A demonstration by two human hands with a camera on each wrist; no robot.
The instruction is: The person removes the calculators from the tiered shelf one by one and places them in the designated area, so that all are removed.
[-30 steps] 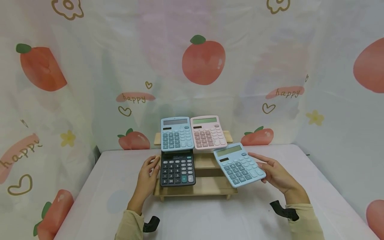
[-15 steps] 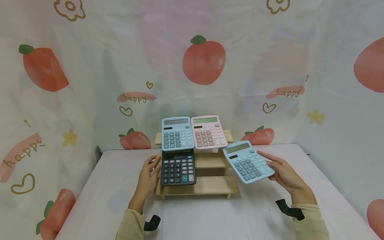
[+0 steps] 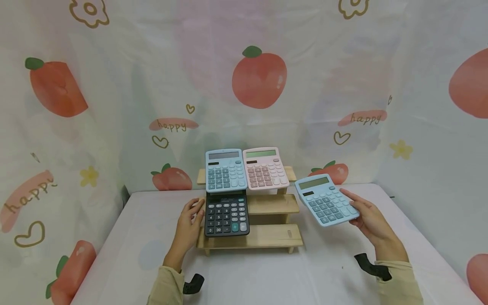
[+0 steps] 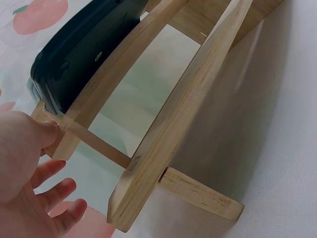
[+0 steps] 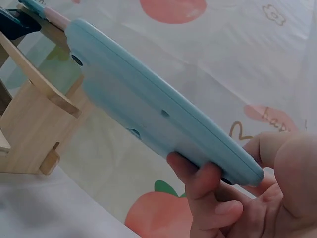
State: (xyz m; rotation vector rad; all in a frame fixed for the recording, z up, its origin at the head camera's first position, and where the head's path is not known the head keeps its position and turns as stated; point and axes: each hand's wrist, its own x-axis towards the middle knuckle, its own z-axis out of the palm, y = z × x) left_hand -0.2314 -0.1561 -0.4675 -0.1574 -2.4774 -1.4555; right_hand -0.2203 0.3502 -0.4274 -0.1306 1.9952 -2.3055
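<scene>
My right hand [image 3: 375, 226] holds a light blue calculator [image 3: 327, 200] by its lower right corner, tilted in the air to the right of the wooden stand [image 3: 267, 236]. In the right wrist view, its fingers [image 5: 200, 183] curl under the calculator's back. My left hand [image 3: 187, 228] pinches the left end of the stand's middle shelf [image 4: 74, 121], beside a black calculator [image 3: 226, 214]. On the top shelf, another light blue calculator [image 3: 225, 170] leans side by side with a pink calculator [image 3: 265, 168].
The three-step stand rests on a white-covered table [image 3: 274, 279]. A printed cloth backdrop [image 3: 297, 63] rises behind and at both sides. Right of the black calculator, the middle shelf's bare wood [image 3: 272, 204] shows.
My right hand has carried the light blue calculator rightward and slightly up, from in front of the stand to beyond its right edge. The left hand keeps its place at the stand.
</scene>
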